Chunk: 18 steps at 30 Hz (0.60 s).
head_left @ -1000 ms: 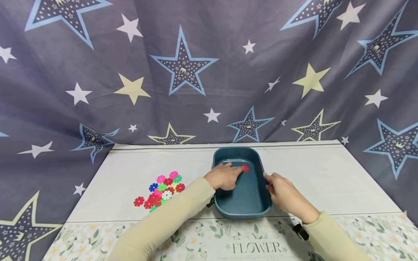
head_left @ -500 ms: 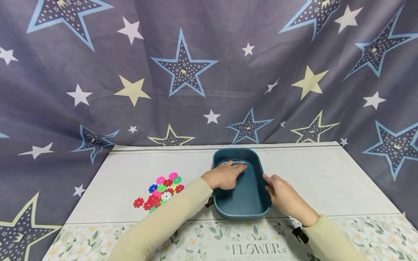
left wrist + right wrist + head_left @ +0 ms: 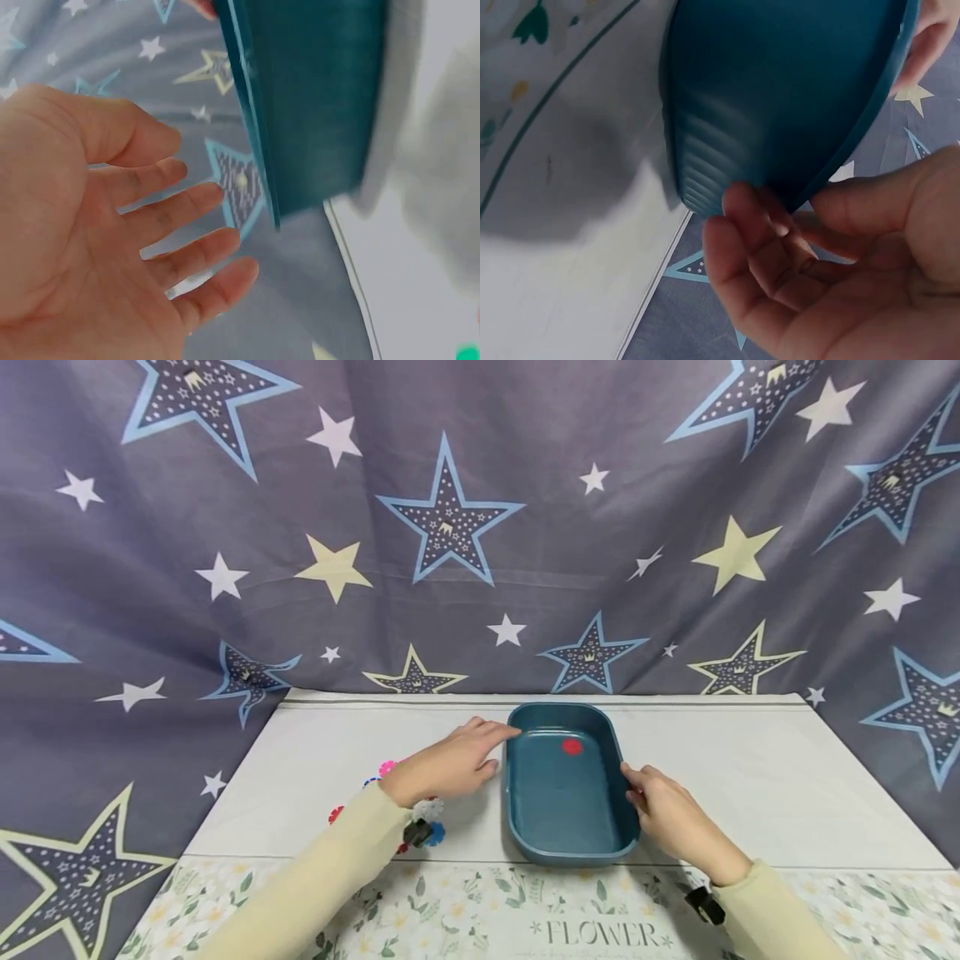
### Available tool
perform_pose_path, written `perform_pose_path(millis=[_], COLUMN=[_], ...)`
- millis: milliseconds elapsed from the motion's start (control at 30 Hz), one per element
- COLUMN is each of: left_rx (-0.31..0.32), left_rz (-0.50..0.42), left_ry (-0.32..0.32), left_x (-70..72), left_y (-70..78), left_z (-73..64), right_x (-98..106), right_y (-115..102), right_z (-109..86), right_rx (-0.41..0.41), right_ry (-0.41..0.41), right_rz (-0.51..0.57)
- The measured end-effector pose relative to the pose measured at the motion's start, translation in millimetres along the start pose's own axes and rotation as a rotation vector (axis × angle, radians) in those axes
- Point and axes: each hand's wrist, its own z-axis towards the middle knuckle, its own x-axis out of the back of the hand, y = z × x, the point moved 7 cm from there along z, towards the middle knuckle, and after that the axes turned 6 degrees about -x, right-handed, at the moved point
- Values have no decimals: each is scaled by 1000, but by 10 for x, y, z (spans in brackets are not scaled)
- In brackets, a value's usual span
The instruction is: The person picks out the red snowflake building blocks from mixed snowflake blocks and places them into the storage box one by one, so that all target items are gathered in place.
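A dark teal rectangular bin (image 3: 573, 810) stands on the table with one red notched disc (image 3: 572, 747) lying on its floor toward the far end. My right hand (image 3: 671, 814) grips the bin's right rim, thumb at the edge and fingers curled against the outer wall in the right wrist view. At the left rim, my left hand (image 3: 450, 762) hovers with its fingers spread and nothing in them; the left wrist view shows its bare palm (image 3: 90, 232) beside the bin wall (image 3: 315, 105). Under the left forearm, a pile of colourful notched discs (image 3: 429, 810) is partly hidden.
The white table cover (image 3: 720, 777) has a floral strip (image 3: 480, 902) along the near side, printed with "FLOWER". A grey curtain with stars (image 3: 555, 560) hangs right behind the table. Dark wrist straps (image 3: 705, 906) sit on both arms.
My left hand has lifted off the red disc and moved left out of the bin to its left rim, covering part of the disc pile. The right hand keeps its grip; the view has shifted slightly.
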Motion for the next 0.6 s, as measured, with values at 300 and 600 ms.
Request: perform_pose_path(millis=[300, 600], left_rx=[109, 198], left_rz=[-63, -50], left_ry=[58, 24], left_x=[156, -30], left_y=[-394, -787], left_z=[-750, -1270], right_x=[-1, 9], right_y=[6, -12], right_z=[-3, -1], right_rx=[-14, -7], right_ry=[-14, -21], right_rz=[-3, -11])
